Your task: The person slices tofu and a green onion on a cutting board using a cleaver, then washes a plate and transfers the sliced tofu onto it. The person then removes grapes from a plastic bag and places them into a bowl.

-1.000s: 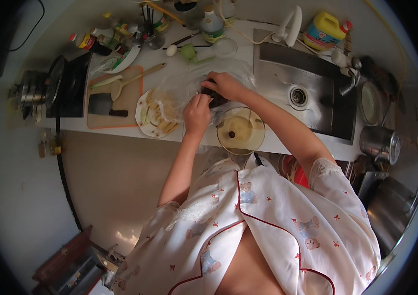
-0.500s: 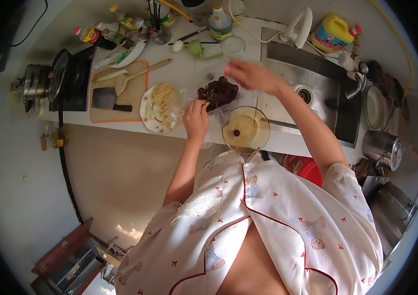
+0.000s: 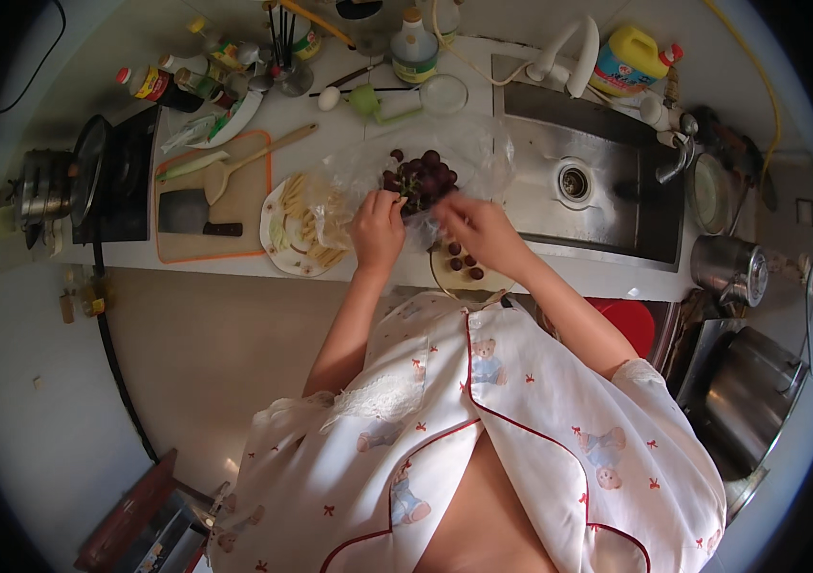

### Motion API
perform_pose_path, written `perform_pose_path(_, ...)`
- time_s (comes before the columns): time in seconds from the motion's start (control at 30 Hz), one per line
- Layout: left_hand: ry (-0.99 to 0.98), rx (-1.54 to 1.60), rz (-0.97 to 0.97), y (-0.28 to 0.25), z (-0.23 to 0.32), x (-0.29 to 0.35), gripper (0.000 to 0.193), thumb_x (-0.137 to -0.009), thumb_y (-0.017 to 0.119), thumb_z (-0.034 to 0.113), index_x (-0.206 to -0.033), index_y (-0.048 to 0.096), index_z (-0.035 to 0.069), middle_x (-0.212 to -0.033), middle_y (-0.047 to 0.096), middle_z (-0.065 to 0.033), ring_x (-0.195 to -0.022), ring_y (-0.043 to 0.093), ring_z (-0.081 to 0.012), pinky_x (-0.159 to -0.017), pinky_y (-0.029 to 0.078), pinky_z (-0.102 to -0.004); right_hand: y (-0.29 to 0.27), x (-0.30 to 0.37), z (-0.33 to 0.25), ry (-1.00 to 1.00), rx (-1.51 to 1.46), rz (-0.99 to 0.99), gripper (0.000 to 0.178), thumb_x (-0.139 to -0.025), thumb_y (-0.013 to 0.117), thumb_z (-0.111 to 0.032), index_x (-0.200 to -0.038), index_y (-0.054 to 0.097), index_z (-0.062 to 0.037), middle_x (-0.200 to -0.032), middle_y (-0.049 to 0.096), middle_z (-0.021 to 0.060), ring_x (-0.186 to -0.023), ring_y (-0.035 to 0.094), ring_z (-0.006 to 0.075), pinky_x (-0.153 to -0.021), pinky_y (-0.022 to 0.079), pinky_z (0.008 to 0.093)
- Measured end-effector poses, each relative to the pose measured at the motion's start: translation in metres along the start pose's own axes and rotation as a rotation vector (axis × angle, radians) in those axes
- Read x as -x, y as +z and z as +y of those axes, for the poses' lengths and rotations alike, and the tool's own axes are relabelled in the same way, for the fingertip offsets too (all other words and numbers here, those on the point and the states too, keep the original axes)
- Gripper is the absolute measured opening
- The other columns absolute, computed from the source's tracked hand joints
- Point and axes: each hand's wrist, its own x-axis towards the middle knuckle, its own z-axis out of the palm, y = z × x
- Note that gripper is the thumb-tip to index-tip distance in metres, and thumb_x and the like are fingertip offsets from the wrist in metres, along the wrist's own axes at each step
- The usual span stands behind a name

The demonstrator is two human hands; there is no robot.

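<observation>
A bunch of dark red grapes [image 3: 433,172] lies on a spread clear plastic bag [image 3: 492,143] at the counter's front. My left hand [image 3: 377,227] is closed at the bunch's near left side, its fingertips pinching the green stem. My right hand [image 3: 481,232] hangs over the bunch's near right side with bent fingers, smeared by motion; whether a grape is between them is hidden. Partly below that hand, at the counter edge, stands a round see-through bowl [image 3: 443,274] with several loose grapes [image 3: 457,263] in it.
Left of the bag sits a plate [image 3: 276,250] of pale cut strips, then an orange-edged board [image 3: 239,244] with a cleaver [image 3: 183,212] and wooden spatula [image 3: 219,181]. A steel sink [image 3: 540,143] lies right. Behind are an egg [image 3: 329,98], a green peeler-like tool [image 3: 364,99] and bottles.
My right hand has come down and nearer, from beyond the grapes to beside them. Several grapes now show in the bowl, where one showed before. The bag is spread wider; the view shifted slightly.
</observation>
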Motion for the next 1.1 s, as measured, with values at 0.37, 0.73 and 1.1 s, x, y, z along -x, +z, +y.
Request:
perform_pose_path(0.37, 0.053, -0.044, 0.029, 0.0, -0.002, 0.015, 0.011, -0.086, 0.07, 0.009, -0.086, 0.059, 0.006, -0.084, 0.063, -0.0077, -0.071, 0.063, -0.0297, -0.06, 0.051, -0.0387, 0.017, -0.113, 0.064, -0.225, 0.438, 0.184, 0.032, -0.092, 0.066, -0.03, -0.109, 0.067, -0.0026, -0.106, 0.063, 0.0189, -0.099, 0.062, 0.0385, -0.085, 0.052, 0.0439)
perform_pose_path(0.73, 0.173, -0.065, 0.004, -0.004, 0.001, 0.014, 0.012, -0.083, 0.069, 0.005, -0.082, 0.057, 0.007, -0.082, 0.06, -0.0058, -0.069, 0.063, -0.026, -0.058, 0.05, -0.037, 0.023, -0.139, 0.053, 0.253, 0.779, 0.058, 0.062, -0.094, 0.052, -0.06, -0.108, 0.066, -0.0012, -0.109, 0.063, 0.0224, -0.099, 0.065, 0.0383, -0.08, 0.055, 0.0456)
perform_pose_path(1.1, 0.151, -0.08, 0.006, -0.003, -0.004, 0.012, 0.011, -0.087, 0.066, 0.006, -0.084, 0.056, 0.006, -0.083, 0.059, -0.0072, -0.071, 0.063, -0.0277, -0.059, 0.051, -0.0374, 0.024, -0.125, 0.056, -0.021, 0.609, 0.147, 0.055, -0.09, 0.06, -0.057, -0.098, 0.063, -0.0022, -0.098, 0.068, 0.0174, -0.089, 0.067, 0.0375, -0.076, 0.054, 0.0473)
